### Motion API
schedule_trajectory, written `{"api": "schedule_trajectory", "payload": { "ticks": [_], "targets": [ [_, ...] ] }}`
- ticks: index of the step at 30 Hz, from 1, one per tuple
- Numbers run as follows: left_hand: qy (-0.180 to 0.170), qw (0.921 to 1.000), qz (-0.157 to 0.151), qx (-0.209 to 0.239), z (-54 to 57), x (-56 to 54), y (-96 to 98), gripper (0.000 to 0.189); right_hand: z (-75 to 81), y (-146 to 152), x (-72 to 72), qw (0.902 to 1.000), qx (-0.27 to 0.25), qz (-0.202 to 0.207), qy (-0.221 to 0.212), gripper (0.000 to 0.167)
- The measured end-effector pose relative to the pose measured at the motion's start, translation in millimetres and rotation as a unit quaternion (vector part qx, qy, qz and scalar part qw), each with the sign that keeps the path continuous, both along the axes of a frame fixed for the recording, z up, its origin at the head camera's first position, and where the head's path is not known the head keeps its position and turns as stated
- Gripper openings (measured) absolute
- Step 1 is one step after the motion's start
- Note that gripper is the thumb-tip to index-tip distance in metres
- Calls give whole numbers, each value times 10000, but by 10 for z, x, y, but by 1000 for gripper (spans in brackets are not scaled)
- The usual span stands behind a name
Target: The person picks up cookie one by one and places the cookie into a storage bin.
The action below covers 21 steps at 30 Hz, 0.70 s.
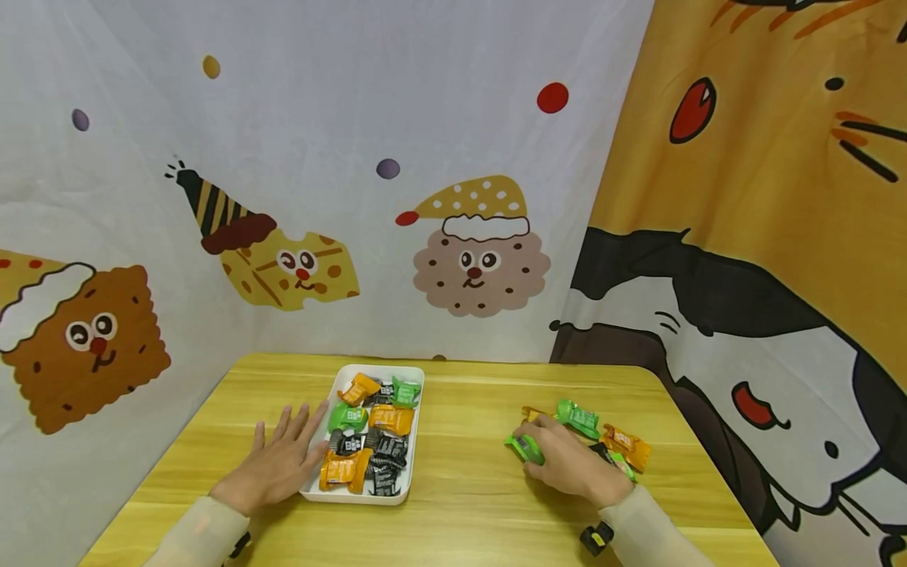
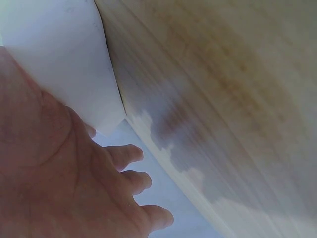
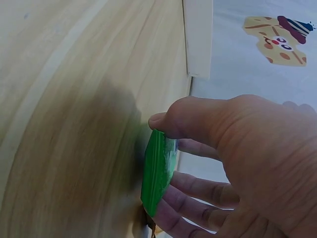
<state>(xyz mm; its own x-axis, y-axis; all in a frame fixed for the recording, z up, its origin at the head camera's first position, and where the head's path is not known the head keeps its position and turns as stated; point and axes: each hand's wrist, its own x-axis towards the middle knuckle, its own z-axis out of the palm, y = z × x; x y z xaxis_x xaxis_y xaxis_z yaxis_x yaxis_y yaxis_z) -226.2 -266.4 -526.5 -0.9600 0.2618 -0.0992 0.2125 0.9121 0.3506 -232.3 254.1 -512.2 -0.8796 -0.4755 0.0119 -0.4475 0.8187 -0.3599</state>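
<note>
My right hand (image 1: pixel 570 465) pinches a green-wrapped candy (image 3: pixel 159 173) between thumb and fingers, just above or at the tabletop; contact with the wood is unclear. Around that hand lie another green candy (image 1: pixel 578 418), an orange candy (image 1: pixel 627 447), and a black one partly covered by the hand. Over on the left, my left hand (image 1: pixel 276 461) has its fingers spread and straight, with the thumb at the side of a white tray (image 1: pixel 416 425). Inside the tray are several orange candies (image 1: pixel 391 420), black candies (image 1: pixel 388 449) and green candies (image 1: pixel 348 417).
The wooden table (image 1: pixel 468 472) has rounded far corners. Behind it hangs a white cloth (image 1: pixel 468 94) printed with cartoon food, and an orange cloth (image 1: pixel 765 157) with cartoon animals hangs at the right. A stretch of tabletop separates the tray from the loose candies.
</note>
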Motion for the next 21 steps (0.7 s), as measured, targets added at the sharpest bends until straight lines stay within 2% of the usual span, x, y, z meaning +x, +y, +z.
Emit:
{"api": "schedule_trajectory", "payload": {
  "ticks": [13,21],
  "targets": [
    [99,9999,-26,-35,-16,9,5,74,53,-134,8,9998,-160,81,-30,48],
    [71,10000,-15,33,-12,14,7,75,96,-243,8,9992,-220,323,58,47]
  ]
}}
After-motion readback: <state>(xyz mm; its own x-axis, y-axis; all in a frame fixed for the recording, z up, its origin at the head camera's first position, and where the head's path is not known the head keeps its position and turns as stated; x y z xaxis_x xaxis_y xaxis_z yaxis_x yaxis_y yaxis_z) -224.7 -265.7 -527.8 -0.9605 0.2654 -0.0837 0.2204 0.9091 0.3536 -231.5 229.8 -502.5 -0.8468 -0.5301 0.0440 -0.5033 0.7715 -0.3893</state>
